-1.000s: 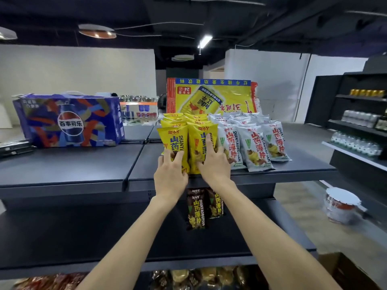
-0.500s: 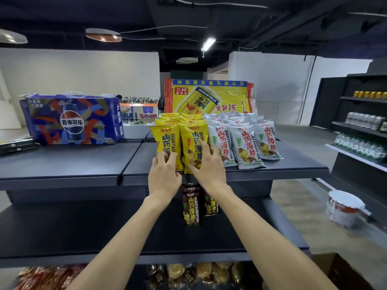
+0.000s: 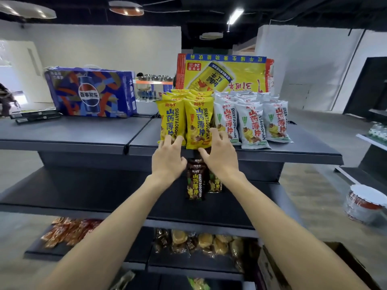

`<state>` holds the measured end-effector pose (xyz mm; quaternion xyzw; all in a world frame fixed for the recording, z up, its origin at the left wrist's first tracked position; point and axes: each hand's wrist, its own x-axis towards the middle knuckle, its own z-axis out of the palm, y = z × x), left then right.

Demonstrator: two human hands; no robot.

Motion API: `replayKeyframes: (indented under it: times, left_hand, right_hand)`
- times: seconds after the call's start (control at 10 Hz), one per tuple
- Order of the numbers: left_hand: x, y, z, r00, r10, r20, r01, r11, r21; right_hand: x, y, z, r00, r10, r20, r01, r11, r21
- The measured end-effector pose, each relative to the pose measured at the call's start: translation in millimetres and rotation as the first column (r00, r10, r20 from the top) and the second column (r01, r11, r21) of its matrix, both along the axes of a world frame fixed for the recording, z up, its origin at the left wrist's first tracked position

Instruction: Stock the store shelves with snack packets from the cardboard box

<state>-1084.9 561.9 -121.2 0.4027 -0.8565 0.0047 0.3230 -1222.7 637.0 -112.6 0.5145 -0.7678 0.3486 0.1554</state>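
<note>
Reaching up to the front edge of the top shelf (image 3: 293, 151), both bare arms stretch toward two rows of yellow snack packets (image 3: 184, 122) that stand upright near the edge. The left hand (image 3: 167, 162) has its fingers extended and slightly spread, the fingertips resting on the lower part of the left front yellow packet; it grips nothing. The right hand (image 3: 219, 158) is open wider, fingers splayed, its fingertips at the bottom right corner of the right front yellow packet where that row meets the white snack packets (image 3: 251, 124) just beside it, and it closes on nothing either. The white packets stand in three rows to the right of the yellow ones. Behind both groups leans a large yellow drinks carton (image 3: 226, 74), and further left on the same shelf sits a blue Pepsi case (image 3: 90, 93). Below the hands, on the middle shelf (image 3: 83, 197), a few dark brown snack packets (image 3: 196, 181) stand between the two wrists. The lowest shelf holds red and golden wrapped snacks. A corner of the cardboard box (image 3: 343, 266) shows at the bottom right, partly hidden by the right forearm.
</note>
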Motion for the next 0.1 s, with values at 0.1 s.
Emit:
replayKeyframes:
  times: [0.1]
  left_hand:
    - [4.9,7.6,1.2,1.0,0.018,0.015,-0.018,1.0,-0.018]
  right_hand:
    - [-6.6,14.6,1.1,1.0,-0.018,0.012,0.017,1.0,0.016]
